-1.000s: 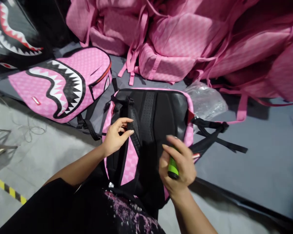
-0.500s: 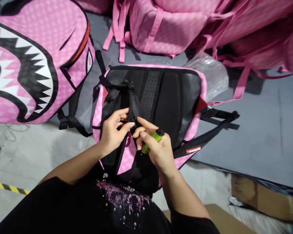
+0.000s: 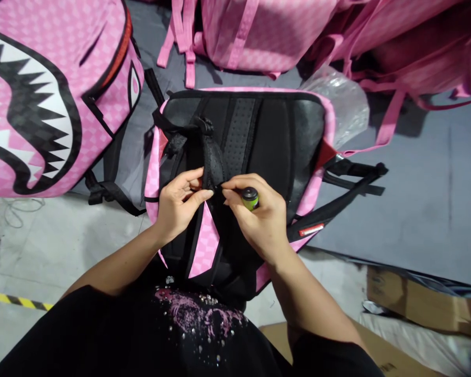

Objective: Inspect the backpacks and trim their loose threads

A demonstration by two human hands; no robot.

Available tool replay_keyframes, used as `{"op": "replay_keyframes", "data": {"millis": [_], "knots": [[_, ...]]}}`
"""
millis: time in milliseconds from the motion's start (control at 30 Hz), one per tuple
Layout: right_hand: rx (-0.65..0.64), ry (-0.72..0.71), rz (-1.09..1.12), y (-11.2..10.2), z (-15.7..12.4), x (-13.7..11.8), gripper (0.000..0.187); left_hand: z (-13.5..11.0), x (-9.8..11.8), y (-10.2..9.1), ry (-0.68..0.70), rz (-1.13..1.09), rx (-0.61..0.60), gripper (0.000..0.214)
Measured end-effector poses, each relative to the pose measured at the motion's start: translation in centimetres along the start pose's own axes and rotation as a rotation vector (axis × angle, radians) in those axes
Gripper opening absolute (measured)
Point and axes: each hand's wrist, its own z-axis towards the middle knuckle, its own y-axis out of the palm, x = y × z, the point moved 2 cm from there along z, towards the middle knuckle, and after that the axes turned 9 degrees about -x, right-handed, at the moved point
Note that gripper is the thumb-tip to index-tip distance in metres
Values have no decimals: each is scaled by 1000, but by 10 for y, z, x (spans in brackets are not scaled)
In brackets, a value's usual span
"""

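Observation:
A pink and black backpack (image 3: 275,136) lies back-side up on a grey table, its lower end hanging toward my lap. My left hand (image 3: 178,204) pinches the black padded shoulder strap (image 3: 213,162) where it meets a pink checkered strap (image 3: 205,246). My right hand (image 3: 261,217) is closed round a small green tool with a black cap (image 3: 250,198), and its thumb and forefinger meet the strap beside my left fingers. The other black strap (image 3: 337,201) trails off to the right.
A pink backpack with a shark-mouth print (image 3: 43,99) lies at the left. Several plain pink bags (image 3: 306,31) are piled at the back, with a clear plastic bag (image 3: 343,104) beside them. The grey table edge (image 3: 416,220) runs right. Cardboard boxes (image 3: 416,301) sit lower right.
My right hand swung up from the bag's lower right to the strap, turning the green tool cap-up beside my left fingers. The view dropped closer to the backpack.

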Motion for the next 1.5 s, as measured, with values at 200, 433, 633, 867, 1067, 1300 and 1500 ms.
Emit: {"op": "replay_keyframes", "data": {"millis": [200,433,633,867,1067,1300,1500], "knots": [[-129,175,191,4,-3,-4,19,0,-1,-1,2,-14,18,40],[-187,371,441,3,-8,0,24,-2,-5,-5,-26,-20,34,40],[-257,369,555,5,-11,1,32,0,-4,-3,5,-83,34,39],[-59,282,343,-4,1,6,23,3,-2,-3,7,-115,34,37],[-242,400,373,-7,28,13,43,7,5,-4,-24,-165,0,31],[-378,429,298,-18,44,3,48,10,6,-3,-41,-160,8,29],[-480,440,253,-18,55,1,49,12,4,-5,-30,-185,14,30]]}}
